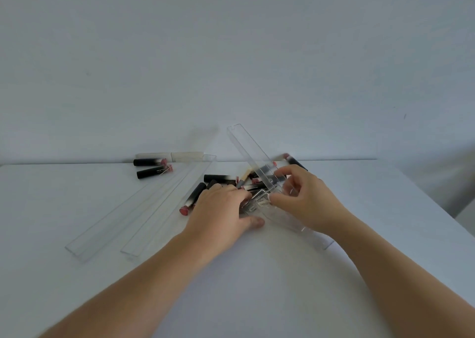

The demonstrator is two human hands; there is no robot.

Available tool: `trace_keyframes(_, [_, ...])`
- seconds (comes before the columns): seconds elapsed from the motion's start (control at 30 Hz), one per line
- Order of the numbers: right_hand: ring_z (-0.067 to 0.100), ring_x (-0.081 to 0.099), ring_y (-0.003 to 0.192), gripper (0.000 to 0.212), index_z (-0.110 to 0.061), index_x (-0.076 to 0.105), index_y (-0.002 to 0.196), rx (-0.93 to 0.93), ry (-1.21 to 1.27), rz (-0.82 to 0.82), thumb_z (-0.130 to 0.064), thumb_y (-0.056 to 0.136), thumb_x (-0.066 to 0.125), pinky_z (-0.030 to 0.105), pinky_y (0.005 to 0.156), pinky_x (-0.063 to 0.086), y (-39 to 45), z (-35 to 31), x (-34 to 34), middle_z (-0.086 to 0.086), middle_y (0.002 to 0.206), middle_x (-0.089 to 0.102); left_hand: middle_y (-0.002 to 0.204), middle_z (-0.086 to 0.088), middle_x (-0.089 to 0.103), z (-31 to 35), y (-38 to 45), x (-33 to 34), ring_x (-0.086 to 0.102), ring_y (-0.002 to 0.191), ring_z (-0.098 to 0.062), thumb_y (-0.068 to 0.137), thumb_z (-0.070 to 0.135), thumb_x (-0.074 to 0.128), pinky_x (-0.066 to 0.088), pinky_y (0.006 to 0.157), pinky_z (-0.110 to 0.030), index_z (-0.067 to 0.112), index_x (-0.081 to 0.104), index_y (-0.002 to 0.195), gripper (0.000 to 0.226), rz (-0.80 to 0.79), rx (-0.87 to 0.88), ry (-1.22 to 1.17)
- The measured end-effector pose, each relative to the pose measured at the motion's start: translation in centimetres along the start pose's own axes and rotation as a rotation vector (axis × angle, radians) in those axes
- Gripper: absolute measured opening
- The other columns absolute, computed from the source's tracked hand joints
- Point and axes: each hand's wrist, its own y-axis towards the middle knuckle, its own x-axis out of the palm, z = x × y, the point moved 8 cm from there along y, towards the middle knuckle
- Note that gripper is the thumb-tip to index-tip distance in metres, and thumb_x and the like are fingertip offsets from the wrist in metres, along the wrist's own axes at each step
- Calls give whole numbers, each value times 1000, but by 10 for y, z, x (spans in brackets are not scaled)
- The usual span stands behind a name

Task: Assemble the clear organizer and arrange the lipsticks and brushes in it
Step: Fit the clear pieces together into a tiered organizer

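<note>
A clear slotted organizer panel [250,148] tilts up from the table's middle, its far end raised. My right hand [303,192] pinches its lower end where it meets a flat clear piece [300,225] lying on the table. My left hand [221,209] presses down on the near end of these clear pieces, thumb on the table. Two long clear panels [144,209] lie flat to the left. Black lipsticks with pink ends lie scattered: two at the back left [153,169], one by my left hand [191,198], others behind my hands [219,178]. A brush [244,178] pokes out among them.
The white table [257,286] meets a white wall along its far edge. A pale stick-like item [169,155] lies against the wall at the back. The table's right edge [421,209] runs diagonally near my right forearm.
</note>
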Motion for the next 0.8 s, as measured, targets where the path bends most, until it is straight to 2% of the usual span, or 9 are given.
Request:
trace_keyframes(0.1, [-1,48,54,34,-40,59,106,3,52,-33,-34,77,75,10,54,41,-1,0,4,-12,69,55,98,15,64,-4,-1,-5,50,96,-13,76,59,79,38,84,-33,30,72,118,51,37,-32,-155])
trace_keyframes(0.17, [-1,48,54,33,-39,60,106,11,92,-39,-33,77,75,12,54,41,-1,0,5,-13,68,55,94,25,64,-9,0,-7,54,95,1,74,51,85,41,82,-20,35,72,120,50,48,-79,-317])
trace_keyframes(0.23, [2,53,58,34,-39,61,106,23,141,-42,-35,76,76,15,57,43,0,0,5,-13,69,57,79,30,63,-15,0,-9,55,74,12,73,38,89,39,65,-7,39,72,114,44,58,-134,-501])
trace_keyframes(0.3, [7,58,63,37,-37,61,108,30,212,-48,-37,74,75,23,63,49,-1,-1,5,-9,72,60,73,22,66,-22,1,-9,53,59,8,74,23,90,40,61,-7,39,73,102,36,48,-194,-691])
trace_keyframes(0.37, [8,60,63,42,-35,61,111,28,265,-54,-37,71,75,22,62,50,-2,-3,5,-6,72,62,73,15,70,-28,0,-11,56,61,0,77,10,86,47,67,-19,34,75,96,32,44,-255,-882])
trace_keyframes(0.43, [10,60,59,45,-32,61,113,28,299,-57,-37,70,75,19,60,50,-1,-2,2,-4,72,62,76,7,75,-33,-1,-18,63,62,-9,77,9,84,49,60,-22,30,79,95,28,75,-297,-984])
trace_keyframes(0.53, [14,60,55,44,-27,61,113,38,353,-30,-33,71,75,21,57,52,3,1,-7,1,73,63,74,5,76,-40,0,-28,62,54,-9,74,21,82,42,43,-20,30,81,93,21,102,-323,-1077])
trace_keyframes(0.67, [5,59,55,41,-32,59,111,69,241,15,-34,74,76,20,54,49,4,9,-13,6,75,65,68,7,70,-51,-2,-32,60,61,-8,77,24,82,49,56,-17,24,83,87,10,118,-356,-1187])
trace_keyframes(0.8, [0,52,56,35,-41,59,109,69,17,52,-38,78,74,20,58,43,6,15,-13,0,81,66,69,2,66,-54,-2,-31,62,65,-13,86,18,78,55,65,-24,16,81,82,6,129,-418,-1363])
